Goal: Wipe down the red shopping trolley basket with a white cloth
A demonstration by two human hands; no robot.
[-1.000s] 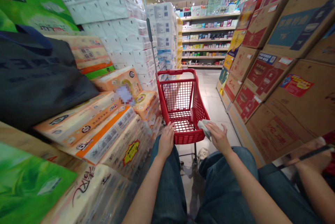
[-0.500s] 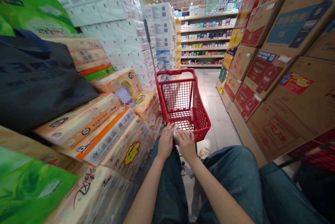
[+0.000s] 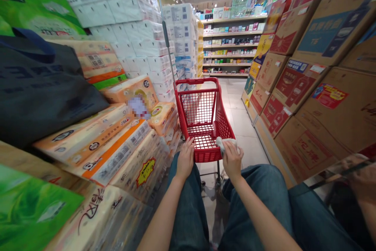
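Observation:
A red shopping cart (image 3: 216, 127) with a lattice basket stands upright between my knees; no goods show inside it. Its near left rim is under my left hand (image 3: 185, 159), the fingers curled over the edge. My right hand (image 3: 232, 161) is closed on a crumpled whitish cloth (image 3: 225, 144), pressed against the rim at the near right corner. Part of the cloth sticks out to the left of the fingers. Below the basket, the thin metal legs and wheels partly show.
Stacked tissue packs (image 3: 129, 141) rise close on the left, with a dark bag (image 3: 49, 90) on them. Cardboard cartons (image 3: 335, 125) line the right side. Stocked shelves (image 3: 232, 45) stand across the tiled aisle's end. A blurred person's hand (image 3: 362, 176) shows at the lower right.
My right hand has moved right with the cloth, from beside the left hand along the near rim to the corner. My left hand stays put. Another person's hand now shows at the right.

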